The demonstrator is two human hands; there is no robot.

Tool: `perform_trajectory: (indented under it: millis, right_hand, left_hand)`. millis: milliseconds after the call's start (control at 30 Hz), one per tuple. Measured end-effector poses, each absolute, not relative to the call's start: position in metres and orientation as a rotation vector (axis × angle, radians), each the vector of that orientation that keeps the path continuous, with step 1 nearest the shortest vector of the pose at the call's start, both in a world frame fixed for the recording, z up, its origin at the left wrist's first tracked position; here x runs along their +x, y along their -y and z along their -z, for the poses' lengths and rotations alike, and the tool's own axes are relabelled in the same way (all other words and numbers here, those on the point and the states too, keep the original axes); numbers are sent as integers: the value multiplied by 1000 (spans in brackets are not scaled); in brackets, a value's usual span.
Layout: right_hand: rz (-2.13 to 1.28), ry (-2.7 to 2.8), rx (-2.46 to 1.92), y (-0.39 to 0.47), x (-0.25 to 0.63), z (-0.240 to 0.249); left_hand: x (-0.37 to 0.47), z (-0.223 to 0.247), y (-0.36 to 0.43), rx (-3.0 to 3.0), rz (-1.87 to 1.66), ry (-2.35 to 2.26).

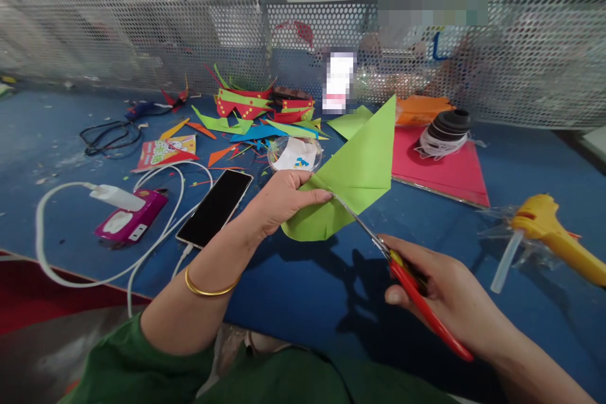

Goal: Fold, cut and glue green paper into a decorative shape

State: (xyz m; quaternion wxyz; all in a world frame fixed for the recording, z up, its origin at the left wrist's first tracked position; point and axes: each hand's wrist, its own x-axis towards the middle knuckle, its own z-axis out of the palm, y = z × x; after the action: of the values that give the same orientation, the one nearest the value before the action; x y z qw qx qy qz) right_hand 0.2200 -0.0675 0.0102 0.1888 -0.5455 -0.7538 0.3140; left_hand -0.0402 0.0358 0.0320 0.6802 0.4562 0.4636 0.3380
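We hold creased, pointed lime-green paper [362, 161], left hand [288, 199] grip pinched on it, right hand [447, 290] grip clamped round red-handled scissors [419, 297], packet [166, 153] lettering too blurred to read.

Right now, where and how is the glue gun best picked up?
Probably by the handle, from the right: the glue gun lies flat with its long handle stretching right and towards the person, away from the glue stick jutting out.
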Motion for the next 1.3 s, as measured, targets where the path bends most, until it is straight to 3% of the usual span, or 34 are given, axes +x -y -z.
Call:
perform_trajectory:
  millis: [1300]
  right_hand:
    - [-920,2079,-1529,64,214,-15]
  left_hand:
    - [-36,-32,-35,940,-699,-998]
